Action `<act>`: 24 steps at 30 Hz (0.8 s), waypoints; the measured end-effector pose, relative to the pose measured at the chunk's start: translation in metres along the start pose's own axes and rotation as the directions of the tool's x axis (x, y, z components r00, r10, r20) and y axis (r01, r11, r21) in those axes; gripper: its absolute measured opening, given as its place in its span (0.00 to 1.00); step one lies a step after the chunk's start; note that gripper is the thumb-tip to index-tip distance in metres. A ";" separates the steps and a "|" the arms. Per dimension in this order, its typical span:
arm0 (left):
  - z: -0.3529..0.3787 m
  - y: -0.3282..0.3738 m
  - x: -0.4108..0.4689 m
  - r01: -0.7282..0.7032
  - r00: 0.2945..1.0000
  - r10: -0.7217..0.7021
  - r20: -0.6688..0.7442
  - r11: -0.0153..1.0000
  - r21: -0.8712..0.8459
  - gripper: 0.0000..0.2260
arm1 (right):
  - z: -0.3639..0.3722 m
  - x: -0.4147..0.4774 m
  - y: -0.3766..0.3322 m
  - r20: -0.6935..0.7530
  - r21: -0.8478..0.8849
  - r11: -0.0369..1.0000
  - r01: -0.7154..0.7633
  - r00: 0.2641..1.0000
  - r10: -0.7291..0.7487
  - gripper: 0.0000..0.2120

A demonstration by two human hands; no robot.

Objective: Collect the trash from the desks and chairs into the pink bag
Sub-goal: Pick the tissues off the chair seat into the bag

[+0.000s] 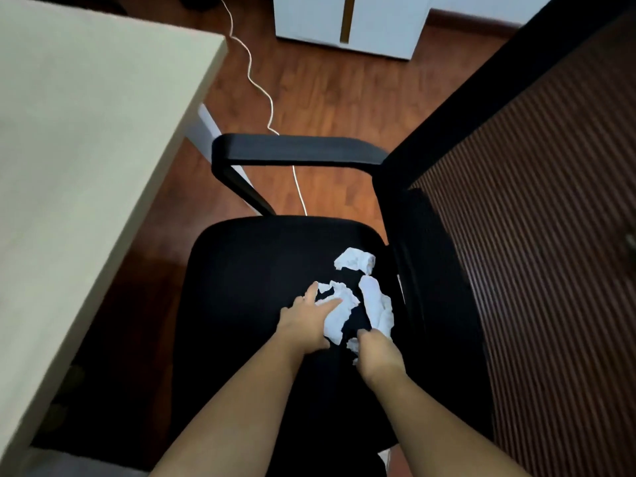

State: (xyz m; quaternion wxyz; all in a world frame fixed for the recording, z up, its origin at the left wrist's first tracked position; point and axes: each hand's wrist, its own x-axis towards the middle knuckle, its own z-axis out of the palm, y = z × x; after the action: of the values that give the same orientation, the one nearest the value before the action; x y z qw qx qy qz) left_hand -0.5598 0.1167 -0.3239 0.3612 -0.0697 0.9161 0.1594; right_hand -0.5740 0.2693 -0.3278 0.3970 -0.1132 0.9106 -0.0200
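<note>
Two bare forearms are reaching down over a black chair seat (247,270), where three scraps of white tissue are lying toward the side nearest the mesh backrest (533,201). The left hand (304,320) is lying wide, fingers straight and spread, pressing on the middle tissue (339,315). The right hand (377,351) is curling round the near end of the long tissue (378,301), with white paper poking out on both sides of the fist. The far tissue (354,259) is sitting untouched just beyond them, close to the seat's rear corner.

All three pieces are looking thin, crumpled and ragged-edged, bright against the dark fabric. Paper this flimsy is likely to tear if pulled while the other palm is pinning it, leaving shreds behind. A sweeping grab could also be nudging the far tissue off the corner, into the gap by the backrest or onto the wooden floor (327,91). The pink bag is not showing anywhere, so a loose handful may be shedding bits on the way to it.

A pale desk (86,132) is filling the left side, with an armrest (296,149) and a white cable (256,80) beyond.
</note>
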 end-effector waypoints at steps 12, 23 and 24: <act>-0.030 0.002 0.048 0.010 0.973 -0.052 -0.223 0.983 -0.186 0.21 | 0.007 0.034 -0.008 -0.338 0.299 0.950 -0.094 0.920 0.198 0.09; -0.047 0.027 0.129 -0.171 0.981 0.162 -0.104 0.982 -0.082 0.17 | 0.009 0.061 -0.002 -0.205 0.689 0.705 -0.169 0.887 0.414 0.05; -0.047 0.028 0.131 -0.093 0.992 0.085 -0.095 0.992 -0.087 0.10 | 0.006 0.060 0.000 -0.198 0.686 0.708 -0.165 0.894 0.401 0.06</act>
State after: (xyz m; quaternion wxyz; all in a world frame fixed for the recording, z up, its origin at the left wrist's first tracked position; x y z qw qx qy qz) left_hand -0.6921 0.1252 -0.3744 0.3080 -0.0523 0.9255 0.2139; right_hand -0.6095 0.2559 -0.3750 0.2494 0.1808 0.9051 -0.2931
